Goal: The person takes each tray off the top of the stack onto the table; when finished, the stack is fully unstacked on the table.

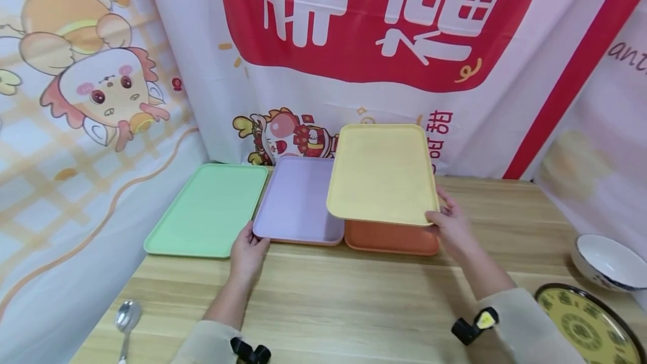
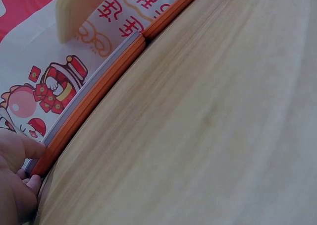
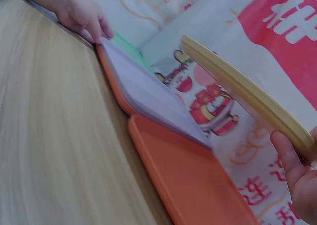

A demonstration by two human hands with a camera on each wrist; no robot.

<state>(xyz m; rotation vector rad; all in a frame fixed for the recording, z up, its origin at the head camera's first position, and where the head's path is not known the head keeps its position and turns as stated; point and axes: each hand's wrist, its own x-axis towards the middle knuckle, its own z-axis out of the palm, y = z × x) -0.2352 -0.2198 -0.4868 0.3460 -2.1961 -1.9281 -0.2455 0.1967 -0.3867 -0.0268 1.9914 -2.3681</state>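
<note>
Yellow tray (image 1: 381, 173): lifted and tilted, near edge pinched by right hand (image 1: 452, 229); hangs over orange tray (image 1: 391, 237), apart from it.
Right grip: thumb on top, fingers (image 3: 287, 158) curled under the rim; narrow pinch at one corner only.
Left hand (image 1: 247, 251): fingertips curled onto near left corner of purple tray (image 1: 298, 198), holding it down.
Purple tray: sits on another orange-edged tray, rim visible beneath in left wrist view.
Green tray (image 1: 209, 209): flat on wooden table (image 1: 354, 302), just left of purple, untouched.
Handling advice: corner pinch likely lets yellow tray swing; better to level it, clear purple tray's right edge, lower slowly.
Risk: catching purple rim.
Periphery: spoon (image 1: 126, 319) near left, bowl (image 1: 606, 263) and patterned plate (image 1: 586, 324) right, well apart.
</note>
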